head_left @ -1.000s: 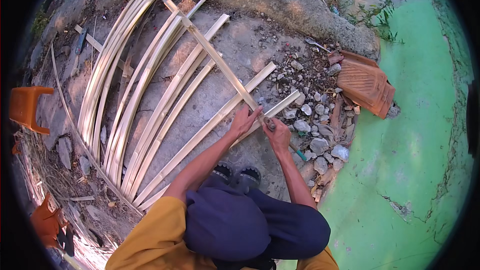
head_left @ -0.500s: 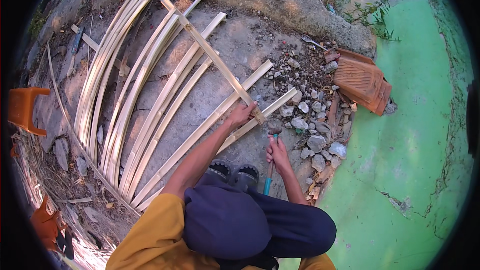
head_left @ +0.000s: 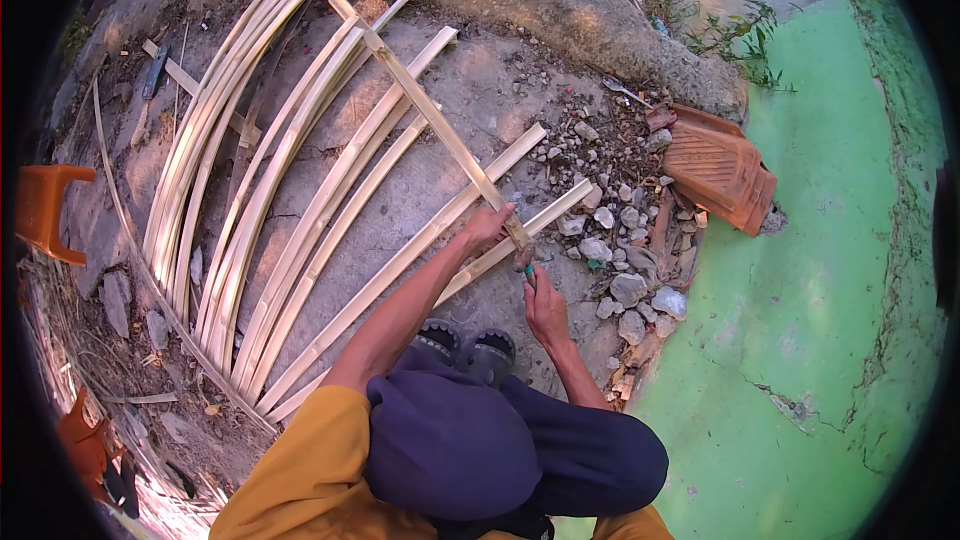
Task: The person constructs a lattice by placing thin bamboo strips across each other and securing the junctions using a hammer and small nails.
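Observation:
My left hand [head_left: 487, 228] is closed around the near end of a long bamboo strip [head_left: 432, 118], which slants across several other split bamboo strips [head_left: 338, 178] laid side by side on the ground. Beneath that near end runs the rightmost strip [head_left: 562, 206]. In my right hand [head_left: 546, 310] is a hammer [head_left: 530, 273] with a teal handle, its head up against the near end of the slanting strip. Whether the head touches the strip I cannot tell, and most of the handle is hidden by the hand.
Broken stones [head_left: 628, 288] lie right of the strips, below a clay roof tile [head_left: 708, 162]. Green-painted ground [head_left: 800, 270] spreads at the right. A rock ledge [head_left: 560, 10] borders the far side. An orange plastic stool [head_left: 45, 212] stands at the left, and a blue-handled tool [head_left: 155, 72] lies far left.
My right hand has moved up and slightly left, bringing the hammer head from beside the slanting strip to its near end. The left hand keeps its grip in nearly the same place.

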The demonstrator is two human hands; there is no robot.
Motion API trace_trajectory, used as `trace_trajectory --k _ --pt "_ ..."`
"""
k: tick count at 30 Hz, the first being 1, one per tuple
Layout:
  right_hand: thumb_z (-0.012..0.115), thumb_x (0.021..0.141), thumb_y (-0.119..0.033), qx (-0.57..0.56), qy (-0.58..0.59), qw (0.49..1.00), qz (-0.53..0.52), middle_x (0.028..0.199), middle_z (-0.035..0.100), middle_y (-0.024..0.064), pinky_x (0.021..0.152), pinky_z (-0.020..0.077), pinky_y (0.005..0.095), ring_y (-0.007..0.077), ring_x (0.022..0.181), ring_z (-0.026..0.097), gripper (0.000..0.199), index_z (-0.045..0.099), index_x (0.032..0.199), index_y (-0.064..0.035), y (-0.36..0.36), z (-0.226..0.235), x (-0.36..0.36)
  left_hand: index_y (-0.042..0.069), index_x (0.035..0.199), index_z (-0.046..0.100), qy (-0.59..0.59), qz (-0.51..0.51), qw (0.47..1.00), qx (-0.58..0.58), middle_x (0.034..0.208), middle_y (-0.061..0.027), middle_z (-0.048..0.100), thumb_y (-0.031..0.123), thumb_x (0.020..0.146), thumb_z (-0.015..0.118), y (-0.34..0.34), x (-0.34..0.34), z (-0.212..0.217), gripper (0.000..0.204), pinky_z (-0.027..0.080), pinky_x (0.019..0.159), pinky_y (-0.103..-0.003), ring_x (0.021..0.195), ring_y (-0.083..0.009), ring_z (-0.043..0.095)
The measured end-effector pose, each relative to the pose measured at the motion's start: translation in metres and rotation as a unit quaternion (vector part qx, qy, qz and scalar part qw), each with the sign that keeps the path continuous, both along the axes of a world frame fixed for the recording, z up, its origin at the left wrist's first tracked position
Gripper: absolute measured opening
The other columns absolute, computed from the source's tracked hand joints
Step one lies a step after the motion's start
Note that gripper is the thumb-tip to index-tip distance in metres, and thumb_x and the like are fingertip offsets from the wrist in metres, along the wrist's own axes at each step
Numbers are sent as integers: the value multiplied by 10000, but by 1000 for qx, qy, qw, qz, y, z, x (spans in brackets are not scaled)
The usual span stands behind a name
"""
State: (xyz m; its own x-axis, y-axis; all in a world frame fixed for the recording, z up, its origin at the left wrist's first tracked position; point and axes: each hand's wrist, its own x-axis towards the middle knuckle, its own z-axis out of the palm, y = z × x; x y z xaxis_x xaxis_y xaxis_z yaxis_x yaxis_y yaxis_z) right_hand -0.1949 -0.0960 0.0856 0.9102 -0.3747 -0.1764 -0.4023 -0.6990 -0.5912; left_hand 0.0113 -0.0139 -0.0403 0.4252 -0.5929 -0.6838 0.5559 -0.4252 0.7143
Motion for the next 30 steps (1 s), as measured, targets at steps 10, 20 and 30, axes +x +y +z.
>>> trace_trajectory --k 10,20,30 --pt "605 1019 -202 -57 85 982 156 1044 695 213 672 557 560 452 824 698 331 528 1314 -74 -22 5 8 -13 879 761 -77 14 997 -7 754 -103 711 601 1053 495 -4 -14 2 691 521 684 -380 703 -207 669" --pt "556 1037 -200 -164 41 965 200 860 601 99 536 556 431 306 668 691 176 547 1192 -118 -14 9 23 -32 927 752 -103 -19 994 31 800 -97 718 574 1078 463 -3 -9 -1 688 527 730 -373 732 -186 659" --pt "620 996 -175 -118 28 974 191 911 650 115 586 550 454 332 709 694 244 558 1220 -101 -26 5 20 -25 906 748 -85 -29 996 28 781 -87 712 576 1071 473 -2 -9 4 681 516 683 -370 704 -183 649"
